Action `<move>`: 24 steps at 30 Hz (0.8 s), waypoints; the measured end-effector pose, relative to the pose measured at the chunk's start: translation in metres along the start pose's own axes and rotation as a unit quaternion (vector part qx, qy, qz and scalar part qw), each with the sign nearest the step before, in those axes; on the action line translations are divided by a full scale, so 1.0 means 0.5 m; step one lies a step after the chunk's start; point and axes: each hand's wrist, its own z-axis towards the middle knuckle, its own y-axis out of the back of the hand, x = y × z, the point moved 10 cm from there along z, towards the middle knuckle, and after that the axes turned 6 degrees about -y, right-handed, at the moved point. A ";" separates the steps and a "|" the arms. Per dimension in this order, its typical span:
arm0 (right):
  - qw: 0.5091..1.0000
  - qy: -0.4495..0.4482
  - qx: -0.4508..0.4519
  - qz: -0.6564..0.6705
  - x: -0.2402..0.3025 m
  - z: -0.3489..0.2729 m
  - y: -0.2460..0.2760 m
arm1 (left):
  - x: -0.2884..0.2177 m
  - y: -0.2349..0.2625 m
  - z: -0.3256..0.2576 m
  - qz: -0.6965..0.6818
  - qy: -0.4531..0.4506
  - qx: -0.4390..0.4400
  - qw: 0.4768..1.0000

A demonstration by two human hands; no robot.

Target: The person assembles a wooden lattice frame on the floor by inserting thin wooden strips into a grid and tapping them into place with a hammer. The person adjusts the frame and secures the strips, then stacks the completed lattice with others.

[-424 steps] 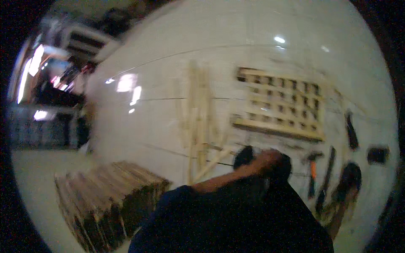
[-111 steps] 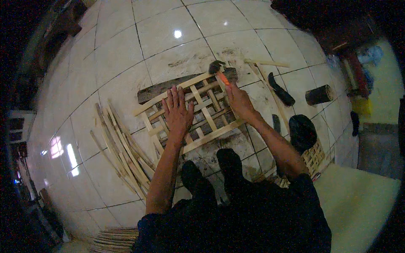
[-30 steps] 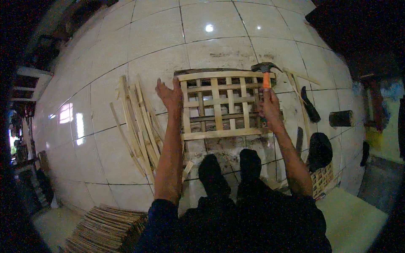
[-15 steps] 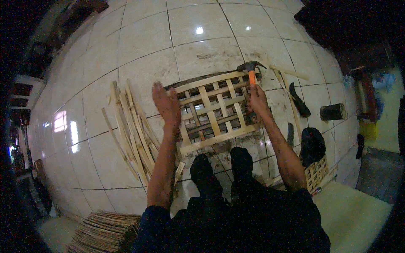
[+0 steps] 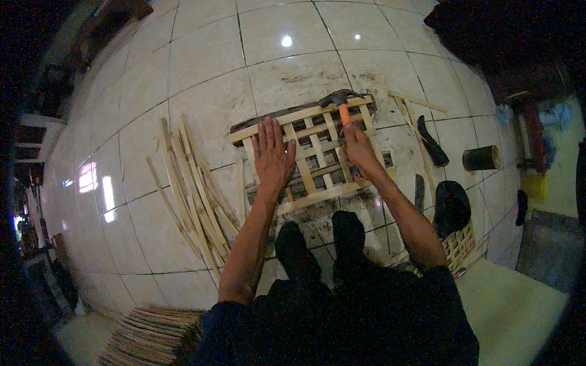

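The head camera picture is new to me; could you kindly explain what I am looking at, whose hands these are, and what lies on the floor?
This is a wide fisheye camera worn on a person's head, looking down, so straight tile lines bend near the rim. The two bare forearms coming up from the bottom belong to the wearer, who seems to crouch on a white tiled floor; the dark shapes between the arms look like their feet.

The left hand lies flat, fingers spread, on a wooden lattice frame of crossed slats. The right hand grips a hammer with an orange handle, its dark head resting at the frame's far edge.

To the left lies a loose bundle of thin wooden strips, and a stack of strips sits at the bottom edge. To the right are dark tools and a short dark cylinder, too dim to identify.
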 end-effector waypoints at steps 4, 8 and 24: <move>0.998 0.032 -0.036 -0.045 0.060 -0.001 0.039 | -0.001 0.001 0.001 0.002 -0.003 -0.010 1.000; 0.963 0.172 -0.169 -0.117 0.187 -0.069 0.081 | -0.007 0.007 0.003 -0.002 -0.005 -0.012 1.000; 0.910 0.207 -0.083 -0.350 0.134 -0.077 0.012 | -0.014 -0.004 0.006 0.001 -0.003 -0.007 1.000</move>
